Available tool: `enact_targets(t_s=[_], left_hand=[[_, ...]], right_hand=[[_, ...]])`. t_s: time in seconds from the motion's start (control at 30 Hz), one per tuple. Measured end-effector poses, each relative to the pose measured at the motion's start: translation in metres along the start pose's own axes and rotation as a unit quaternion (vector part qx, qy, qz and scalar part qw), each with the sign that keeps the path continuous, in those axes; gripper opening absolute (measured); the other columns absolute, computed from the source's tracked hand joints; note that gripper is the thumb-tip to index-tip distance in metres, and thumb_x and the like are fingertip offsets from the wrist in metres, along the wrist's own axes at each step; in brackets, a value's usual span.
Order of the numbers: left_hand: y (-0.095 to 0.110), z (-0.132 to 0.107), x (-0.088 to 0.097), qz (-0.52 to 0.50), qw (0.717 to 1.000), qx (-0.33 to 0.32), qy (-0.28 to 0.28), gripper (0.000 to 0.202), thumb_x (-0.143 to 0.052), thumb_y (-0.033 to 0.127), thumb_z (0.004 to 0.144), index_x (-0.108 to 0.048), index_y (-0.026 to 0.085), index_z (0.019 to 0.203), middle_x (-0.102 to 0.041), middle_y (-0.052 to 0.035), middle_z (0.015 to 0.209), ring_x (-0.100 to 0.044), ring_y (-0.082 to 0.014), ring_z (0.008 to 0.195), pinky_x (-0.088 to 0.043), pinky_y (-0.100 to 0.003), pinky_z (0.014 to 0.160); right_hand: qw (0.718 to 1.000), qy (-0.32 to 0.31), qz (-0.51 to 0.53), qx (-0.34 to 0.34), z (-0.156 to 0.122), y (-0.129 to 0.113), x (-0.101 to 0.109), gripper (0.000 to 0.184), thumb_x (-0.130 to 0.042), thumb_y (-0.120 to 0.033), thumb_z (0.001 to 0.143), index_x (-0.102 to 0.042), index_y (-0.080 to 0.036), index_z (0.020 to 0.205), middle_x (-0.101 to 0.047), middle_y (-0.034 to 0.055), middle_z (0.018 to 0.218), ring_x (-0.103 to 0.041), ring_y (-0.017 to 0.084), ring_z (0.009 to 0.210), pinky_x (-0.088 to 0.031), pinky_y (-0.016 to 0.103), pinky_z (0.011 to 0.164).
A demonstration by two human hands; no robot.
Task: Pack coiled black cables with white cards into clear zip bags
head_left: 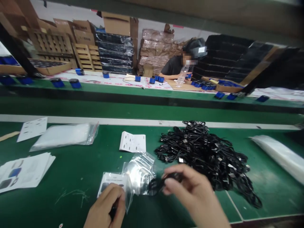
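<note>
On the green surface (71,164), the pile of black cables (201,155) serves as the landmark. The right hand (190,186), at the pile's near left side, has its grip pinched on one looped cable (155,186), thumb against fingers. That loop hangs just left of the pile, at the right edge of a clear bag (140,172), possibly more than one layered together.

Farther left of the pile, past the bag, the left hand (106,205) has its fingers curled and its thumb close to them, with something dark between; whether that grip pinches the bag's edge or another thing, I cannot tell. A printed card (112,178) lies beside the bag, partly covered by this hand.

The step in hand seems to be bringing the single cable to the bag. The next move would call for the bag's mouth held apart and the loop kept compact, so that no strand catches on the thin plastic.

A folded leaflet (133,142) sits left of the pile, beyond the bag; a stack of leaflets (22,172) lies well left of it. Across from the pile, a co-worker (175,68) sits near small blue boxes (204,85).
</note>
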State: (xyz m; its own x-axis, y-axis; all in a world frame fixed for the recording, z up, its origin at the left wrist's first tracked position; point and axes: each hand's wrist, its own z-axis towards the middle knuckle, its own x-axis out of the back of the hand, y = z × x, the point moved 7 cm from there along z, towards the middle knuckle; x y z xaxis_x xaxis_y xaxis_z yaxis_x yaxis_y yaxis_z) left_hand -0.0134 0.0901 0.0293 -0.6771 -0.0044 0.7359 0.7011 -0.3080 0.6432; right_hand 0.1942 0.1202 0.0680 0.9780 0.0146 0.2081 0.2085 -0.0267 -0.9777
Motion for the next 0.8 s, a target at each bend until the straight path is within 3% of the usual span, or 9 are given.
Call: enact_targets(t_s=[0.1,0.17,0.27,0.4,0.57,0.67,0.8], left_hand=[[0.003,0.000,0.003,0.029,0.999,-0.038,-0.004,0.017,-0.039,0.016,0.091,-0.049,0.024,0.081,-0.057,0.0026,0.073,-0.062,-0.0101,0.063,-0.050,-0.015,0.060],[0.003,-0.001,0.005,0.044,0.998,-0.043,0.006,0.015,-0.039,0.015,0.090,-0.050,0.024,0.088,-0.059,0.0001,0.081,-0.065,-0.0108,0.071,-0.052,-0.015,0.064],[0.002,-0.004,0.006,0.058,0.998,-0.011,0.030,0.014,-0.039,0.019,0.092,-0.052,0.023,0.086,-0.058,-0.0041,0.094,-0.066,-0.0117,0.080,-0.052,-0.016,0.068],[0.004,-0.007,0.002,0.079,0.996,-0.013,0.041,0.018,-0.041,0.019,0.091,-0.054,0.023,0.079,-0.058,-0.0073,0.105,-0.066,-0.0143,0.090,-0.053,-0.019,0.072],[0.007,-0.015,-0.007,0.072,0.994,-0.030,0.072,0.013,-0.044,0.016,0.088,-0.053,0.024,0.083,-0.056,-0.0094,0.120,-0.063,-0.0176,0.098,-0.052,-0.026,0.079],[0.008,-0.021,-0.011,0.052,0.992,-0.012,0.112,0.017,-0.041,0.014,0.089,-0.051,0.024,0.080,-0.050,-0.0084,0.128,-0.056,-0.0195,0.102,-0.048,-0.032,0.084],[0.011,-0.025,-0.014,0.043,0.991,-0.004,0.127,0.020,-0.038,0.012,0.089,-0.050,0.024,0.078,-0.047,-0.0069,0.129,-0.051,-0.0211,0.107,-0.041,-0.036,0.088]], right_hand=[[0.983,-0.041,0.159,-0.083,-0.020,0.035,-0.050,0.031,-0.070,-0.047,0.075,-0.068,-0.019,0.090,-0.072,0.0031,0.075,-0.071,0.019,0.065,-0.058,0.027,0.063],[0.988,-0.023,0.140,-0.068,-0.024,0.048,-0.064,0.028,-0.070,-0.045,0.076,-0.069,-0.019,0.087,-0.074,0.0051,0.079,-0.071,0.019,0.069,-0.057,0.027,0.065],[0.999,0.020,0.010,0.047,-0.023,0.047,-0.060,0.012,-0.064,-0.028,0.083,-0.072,-0.022,0.089,-0.074,0.0046,0.083,-0.070,0.020,0.076,-0.054,0.026,0.071],[0.976,0.014,-0.051,0.209,-0.029,0.032,-0.055,0.020,-0.060,-0.011,0.083,-0.071,-0.023,0.092,-0.071,0.0044,0.085,-0.067,0.017,0.075,-0.053,0.025,0.070],[0.952,0.049,-0.069,0.294,-0.035,0.024,-0.057,0.028,-0.062,-0.001,0.078,-0.070,-0.025,0.090,-0.067,0.0028,0.081,-0.063,0.016,0.072,-0.053,0.025,0.063],[0.952,0.055,-0.106,0.282,-0.036,0.020,-0.065,0.026,-0.061,-0.003,0.081,-0.070,-0.024,0.093,-0.067,0.0043,0.080,-0.062,0.017,0.070,-0.052,0.026,0.062],[0.983,0.015,-0.058,0.174,-0.034,0.023,-0.072,0.022,-0.054,-0.014,0.085,-0.070,-0.022,0.096,-0.066,0.0061,0.082,-0.064,0.017,0.071,-0.054,0.026,0.065]])
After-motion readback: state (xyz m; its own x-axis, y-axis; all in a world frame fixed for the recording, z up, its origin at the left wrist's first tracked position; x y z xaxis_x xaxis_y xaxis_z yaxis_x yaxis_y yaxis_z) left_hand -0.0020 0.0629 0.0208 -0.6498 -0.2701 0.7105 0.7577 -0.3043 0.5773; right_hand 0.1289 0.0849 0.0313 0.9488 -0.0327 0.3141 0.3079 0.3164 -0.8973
